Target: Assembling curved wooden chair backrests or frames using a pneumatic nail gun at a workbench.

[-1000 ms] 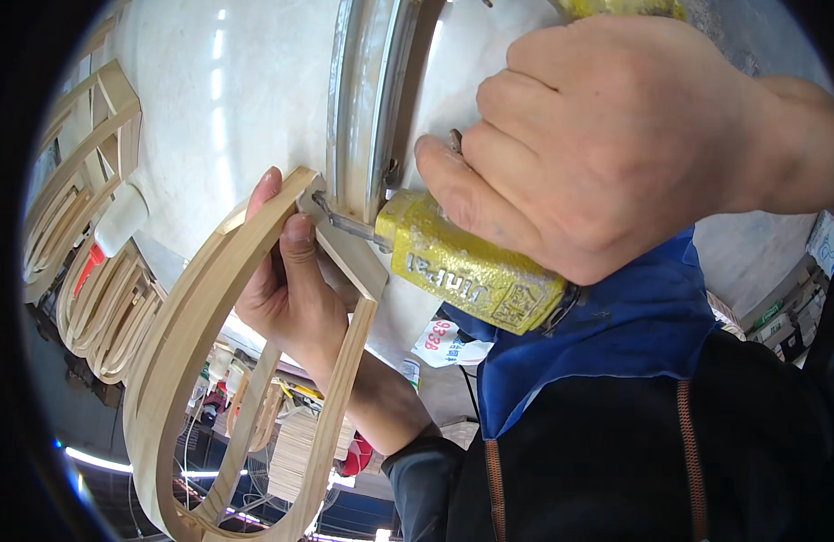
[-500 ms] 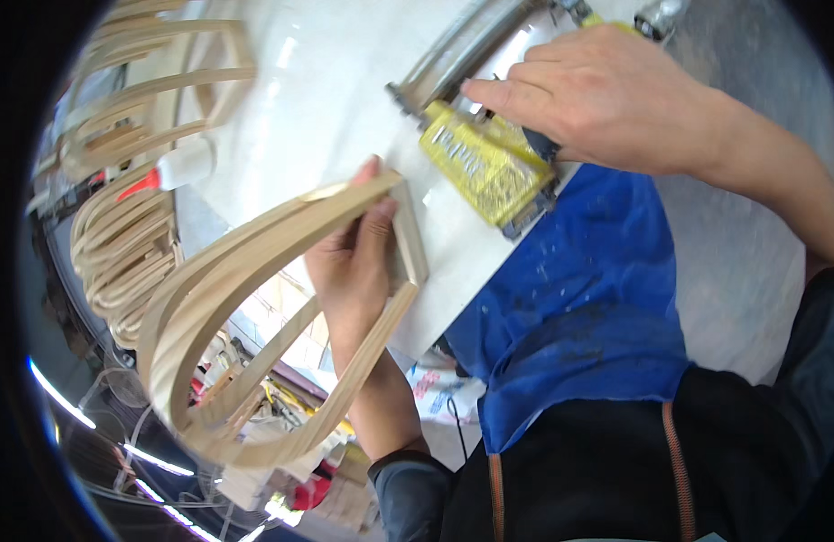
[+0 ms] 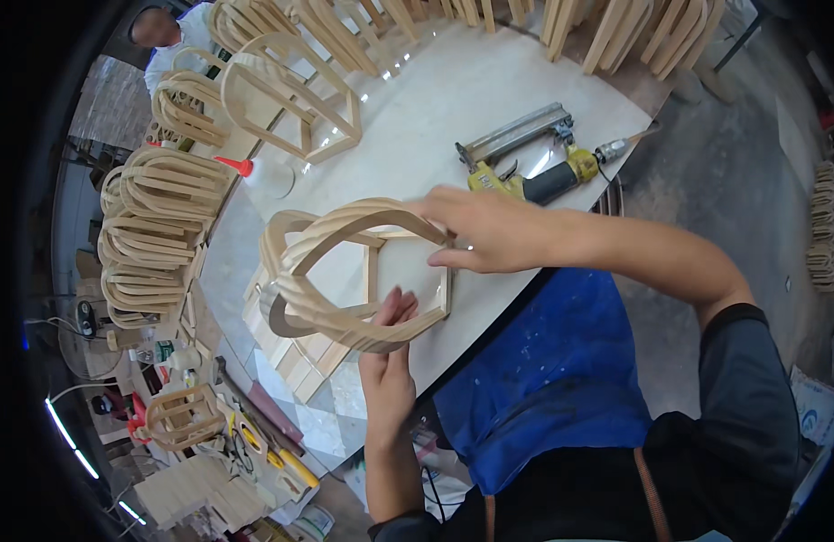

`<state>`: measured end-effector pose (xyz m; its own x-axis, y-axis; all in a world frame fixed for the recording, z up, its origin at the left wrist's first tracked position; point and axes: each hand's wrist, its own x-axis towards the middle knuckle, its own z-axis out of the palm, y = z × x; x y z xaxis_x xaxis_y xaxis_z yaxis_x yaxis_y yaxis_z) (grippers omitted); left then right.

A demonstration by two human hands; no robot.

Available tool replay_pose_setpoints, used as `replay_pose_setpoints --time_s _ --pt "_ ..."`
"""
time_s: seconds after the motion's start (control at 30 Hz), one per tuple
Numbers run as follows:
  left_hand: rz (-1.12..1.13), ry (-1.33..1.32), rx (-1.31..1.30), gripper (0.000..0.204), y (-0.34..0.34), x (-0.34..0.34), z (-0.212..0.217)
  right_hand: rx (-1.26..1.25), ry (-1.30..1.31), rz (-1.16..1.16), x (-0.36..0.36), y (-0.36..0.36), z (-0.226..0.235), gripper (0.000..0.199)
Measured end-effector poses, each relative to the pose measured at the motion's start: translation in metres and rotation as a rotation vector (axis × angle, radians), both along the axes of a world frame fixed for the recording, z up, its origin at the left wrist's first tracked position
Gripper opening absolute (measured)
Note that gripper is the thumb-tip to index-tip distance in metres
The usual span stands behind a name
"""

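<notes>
A pale wooden frame (image 3: 335, 327) with curved, arched sides and straight crosspieces is held tilted just over the near part of the white table. My left hand (image 3: 388, 384) is closed round its lower arch, thumb and fingers on either side of the wood. At the right end, my right hand (image 3: 498, 233) grips the frame's upper corner, slightly blurred, with some fingers behind the wood. Beyond my right hand, a yellow staple gun (image 3: 543, 167) with a black grip and metal magazine lies on the tabletop, its air fitting pointing right.
Another arched frame (image 3: 299, 99) stands farther back beside a white glue bottle (image 3: 268, 178) with a red tip. Bent wooden pieces (image 3: 155, 235) are stacked along the left. Flat strips (image 3: 299, 372) lie under the held frame. A person (image 3: 177, 41) is at the far left.
My right hand has let go of the staple gun, which now rests on the table, and has taken the frame. The frame has turned and moved right, away from my left side.
</notes>
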<state>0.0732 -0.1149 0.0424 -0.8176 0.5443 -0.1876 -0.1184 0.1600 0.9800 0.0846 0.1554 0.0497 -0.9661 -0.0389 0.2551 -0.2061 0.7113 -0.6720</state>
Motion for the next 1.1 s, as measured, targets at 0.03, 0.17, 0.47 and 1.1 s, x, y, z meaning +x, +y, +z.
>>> replay_pose_setpoints --time_s 0.03,0.17,0.47,1.1 --pt "0.009 0.004 0.020 0.046 -0.009 0.008 0.001 -0.084 -0.064 0.060 -0.010 -0.006 -0.004 0.034" --pt "0.196 0.306 -0.130 0.039 -0.047 0.031 -0.002 -0.078 -0.033 -0.002 -0.032 -0.004 -0.011 0.024" --pt "0.251 0.802 -0.443 0.029 -0.101 0.021 -0.010 -0.080 0.062 -0.542 -0.099 0.069 -0.025 0.027" --pt "0.088 0.858 -0.871 0.041 -0.128 -0.043 -0.013 0.216 0.739 -1.023 0.008 0.250 0.071 0.040"
